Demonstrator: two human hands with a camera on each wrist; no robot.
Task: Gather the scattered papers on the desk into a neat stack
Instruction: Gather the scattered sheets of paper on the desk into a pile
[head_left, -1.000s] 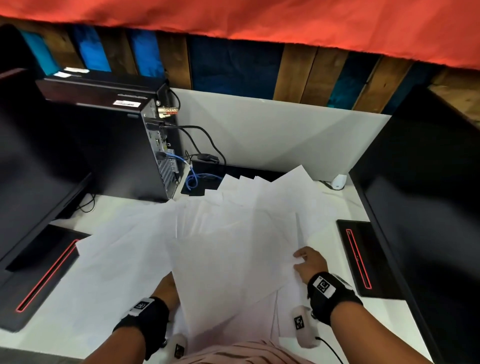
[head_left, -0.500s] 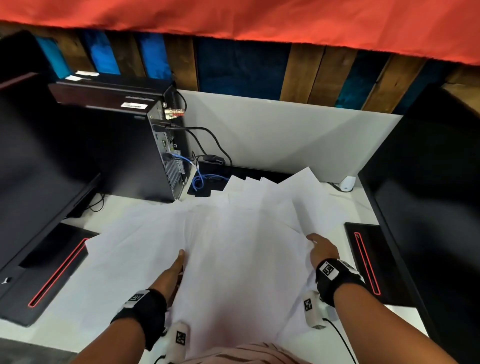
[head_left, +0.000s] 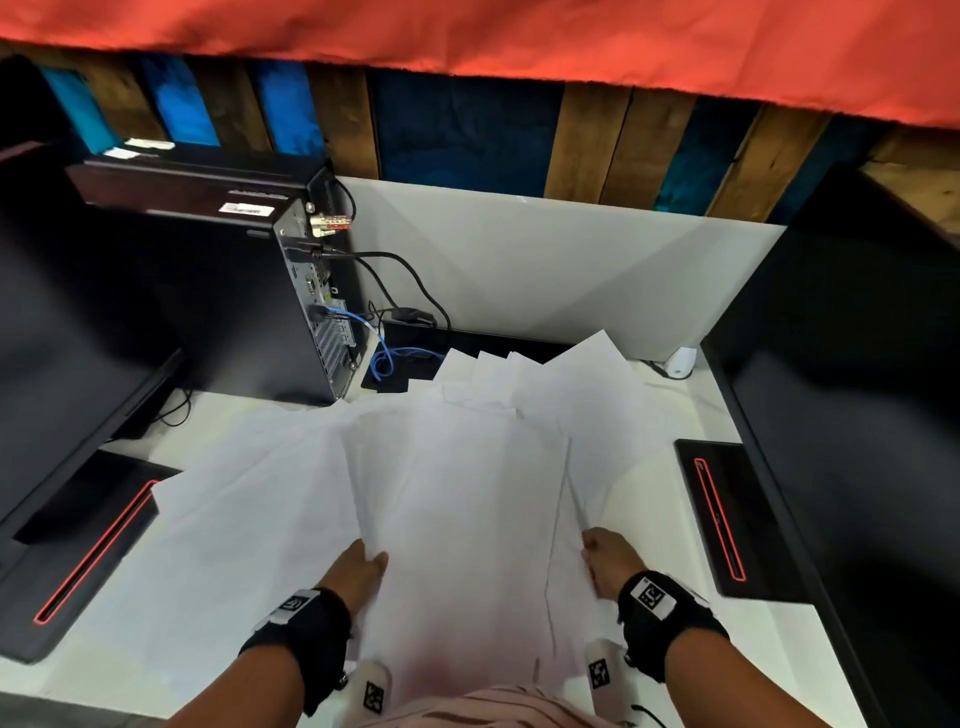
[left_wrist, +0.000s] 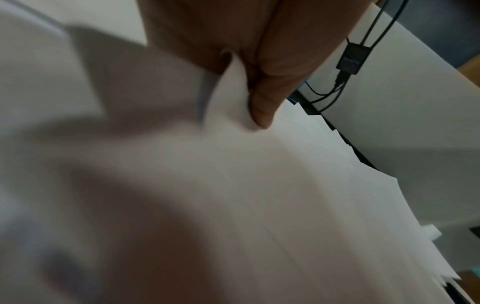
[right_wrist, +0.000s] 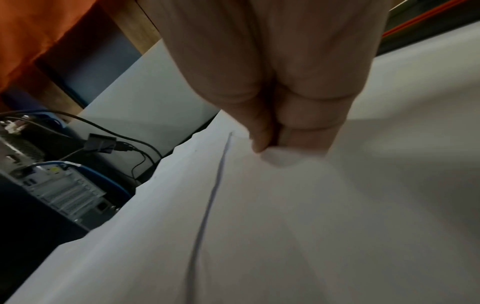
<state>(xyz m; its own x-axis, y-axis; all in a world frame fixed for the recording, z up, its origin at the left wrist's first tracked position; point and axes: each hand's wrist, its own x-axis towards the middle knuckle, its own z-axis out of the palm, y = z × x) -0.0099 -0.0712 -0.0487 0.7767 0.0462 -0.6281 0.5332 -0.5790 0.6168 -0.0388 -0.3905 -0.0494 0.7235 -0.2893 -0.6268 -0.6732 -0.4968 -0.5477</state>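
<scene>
Two hands flank your papers (head_left: 457, 519) on the white table (head_left: 670, 525) from the head view: left hand (head_left: 358, 571) pinches the near-left edge, right hand (head_left: 605, 558) the near-right, sheets fanning away from you. Left wrist: your thumb (left_wrist: 262, 107) clamps a sheet's edge. Right wrist: curled fingers (right_wrist: 306, 127) pinch paper. Neither hand sits nearer.

Plain white papers (head_left: 457, 499) lie fanned and overlapping across the white surface (head_left: 670, 525) (far corners jutting unevenly toward the back), with a central bundle lifted at its side edges.
</scene>
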